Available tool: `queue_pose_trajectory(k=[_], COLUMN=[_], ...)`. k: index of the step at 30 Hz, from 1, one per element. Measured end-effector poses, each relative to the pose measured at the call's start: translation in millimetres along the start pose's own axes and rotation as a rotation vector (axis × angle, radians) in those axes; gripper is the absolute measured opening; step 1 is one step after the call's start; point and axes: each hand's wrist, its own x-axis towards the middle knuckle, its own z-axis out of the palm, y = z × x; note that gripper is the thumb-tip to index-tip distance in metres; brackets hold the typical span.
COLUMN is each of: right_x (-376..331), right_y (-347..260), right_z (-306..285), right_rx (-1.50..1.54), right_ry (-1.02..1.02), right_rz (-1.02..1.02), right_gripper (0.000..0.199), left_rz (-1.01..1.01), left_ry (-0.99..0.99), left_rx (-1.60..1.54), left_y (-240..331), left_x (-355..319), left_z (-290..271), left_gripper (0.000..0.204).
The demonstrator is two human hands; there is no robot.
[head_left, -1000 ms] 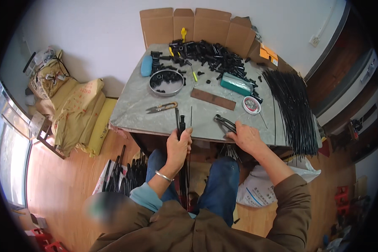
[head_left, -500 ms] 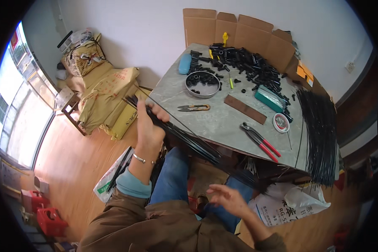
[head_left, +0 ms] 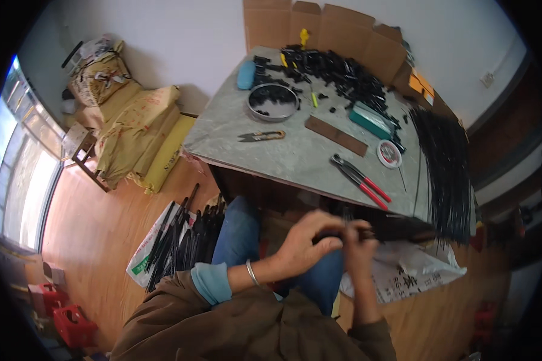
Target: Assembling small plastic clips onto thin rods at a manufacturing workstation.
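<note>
My left hand (head_left: 307,242), with a bangle at the wrist, is closed round a dark bundle of thin black rods (head_left: 330,233) in front of the table edge. Only a short dark part of the bundle shows; the rest is hidden or blurred. My right hand (head_left: 360,248) is right beside it, close against the left fingers and smeared by motion, so its grip is unclear. Beside my left knee, several black rod bundles (head_left: 180,243) lie on a white bag (head_left: 140,265).
The grey table (head_left: 223,123) carries black plastic parts (head_left: 343,69), a round metal tray (head_left: 273,117), thread snips (head_left: 262,136), a brown bar (head_left: 336,136), red-handled cutters (head_left: 361,182), a white tub (head_left: 389,154), a teal case (head_left: 370,122) and long black rods (head_left: 445,174). Another white bag (head_left: 415,271) lies below.
My left hand has brought the bundle down and rightward from the table's left side. My right hand has risen to meet it. The view has shifted, and more bundles show at left.
</note>
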Motion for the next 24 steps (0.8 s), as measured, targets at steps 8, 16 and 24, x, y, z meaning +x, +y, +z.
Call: queue_pose_trajectory(k=[8, 16, 24], right_x=[-6.5, 12.9, 22.8], right_y=[14.6, -12.8, -11.4], right_z=[73.0, 51.9, 37.9], right_rx=[-0.392, 0.444, 0.676], right_ry=[-0.249, -0.31, -0.464], right_rz=[-0.19, 0.145, 0.228], right_gripper=[0.024, 0.013, 0.012], left_rz=[-0.122, -0.021, -0.422], left_ry=[0.21, 0.149, -0.121], left_rx=[-0.016, 0.154, -0.229], left_y=[14.0, -15.2, -31.7], left_x=[26.9, 23.5, 29.0], left_z=[-21.9, -41.1, -50.2], left_gripper=[0.02, 0.018, 0.025])
